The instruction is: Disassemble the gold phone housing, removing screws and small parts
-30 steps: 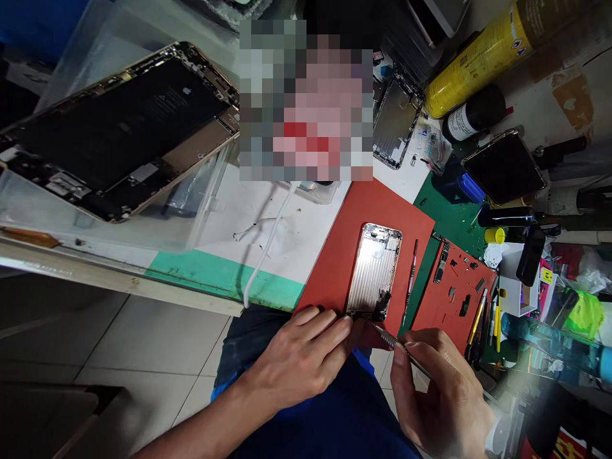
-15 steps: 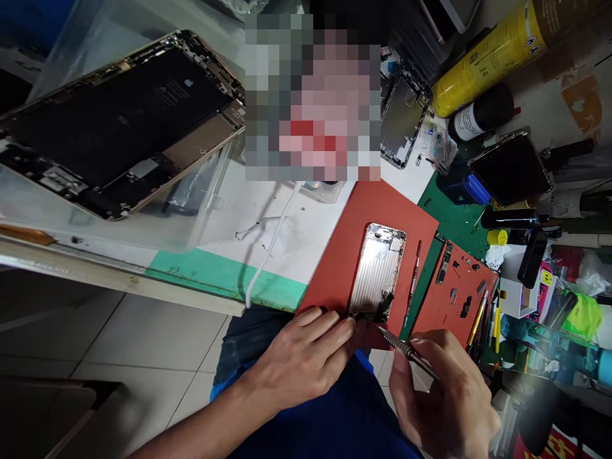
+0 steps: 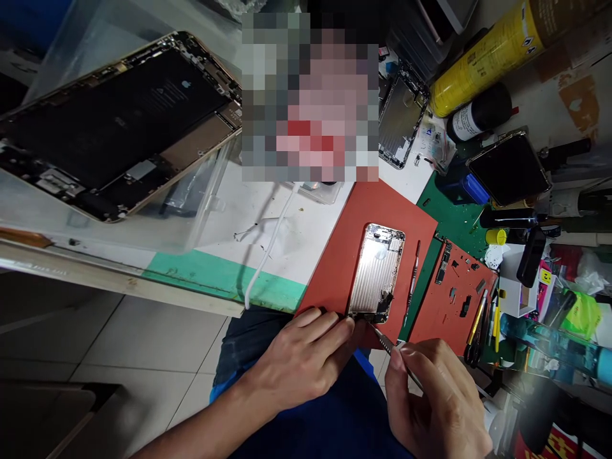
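Observation:
An opened phone housing [image 3: 377, 268] lies on the red mat [image 3: 329, 255], its bare metal back facing up and a dark flex piece [image 3: 385, 301] near its lower end. My left hand [image 3: 310, 350] rests at the lower left corner, fingers bent together and pressed against the housing's edge; the fingertips are partly hidden. In my right hand [image 3: 437, 389], closed between thumb and fingers, is a slim metal tool with a ridged grip, seemingly tweezers [image 3: 386, 344]. Their pointed tip touches or hovers at the housing's bottom edge. Right of the housing lies a thin double-ended metal tool [image 3: 413, 280].
A second red mat [image 3: 430, 319] holds small phone parts. Pens and scissors lie beside it. At left, a larger opened phone [image 3: 124, 127] sits on a clear plastic box [image 3: 191, 229]. A white cable [image 3: 272, 242] crosses the table. Across the table is a person with a blurred face.
My right hand has shifted slightly left and down, bringing the tweezers' tip left along the housing's bottom edge. The left hand stays in place.

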`<state>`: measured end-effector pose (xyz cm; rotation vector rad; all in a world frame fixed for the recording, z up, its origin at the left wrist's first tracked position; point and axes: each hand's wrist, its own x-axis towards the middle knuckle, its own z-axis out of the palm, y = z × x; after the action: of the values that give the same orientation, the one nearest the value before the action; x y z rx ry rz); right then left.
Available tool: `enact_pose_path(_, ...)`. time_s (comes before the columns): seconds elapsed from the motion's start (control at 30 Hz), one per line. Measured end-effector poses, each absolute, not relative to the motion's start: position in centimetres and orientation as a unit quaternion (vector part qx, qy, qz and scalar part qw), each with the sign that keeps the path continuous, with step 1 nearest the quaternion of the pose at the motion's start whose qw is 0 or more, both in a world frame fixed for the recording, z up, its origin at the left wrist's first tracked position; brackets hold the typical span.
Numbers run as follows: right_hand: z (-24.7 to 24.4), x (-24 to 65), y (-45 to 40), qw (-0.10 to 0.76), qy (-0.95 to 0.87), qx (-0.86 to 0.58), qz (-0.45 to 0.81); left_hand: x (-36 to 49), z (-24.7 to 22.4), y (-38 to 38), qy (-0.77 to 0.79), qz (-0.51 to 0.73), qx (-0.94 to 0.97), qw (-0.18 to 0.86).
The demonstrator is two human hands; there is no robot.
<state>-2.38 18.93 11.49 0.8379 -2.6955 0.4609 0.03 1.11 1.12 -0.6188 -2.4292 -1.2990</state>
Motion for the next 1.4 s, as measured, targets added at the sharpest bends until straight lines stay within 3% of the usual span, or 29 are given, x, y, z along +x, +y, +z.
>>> enact_pose_path(0.63, 12.3, -2.4, 18.5, 0.097, -0.946, 0.275, 0.142, 0.1, 1.0, 1.1, -0.85, -0.445, -0.22, 0.177)
enact_pose_path(0.8, 12.3, -2.5, 18.3, 0.14, -0.941, 0.272, 0.143, 0.2, 0.9, 1.0, -0.861, -0.435, -0.224, 0.137)
enact_pose_path(0.97, 12.6, -2.4, 18.5, 0.086, -0.947, 0.283, 0.125, 0.0, 1.1, 1.1, -0.854, -0.44, -0.224, 0.164)
enact_pose_path(1.4, 12.9, -2.8, 18.2, 0.092, -0.948, 0.289, 0.092, -0.2, 1.1, 1.2, -0.857, -0.435, -0.216, 0.175)
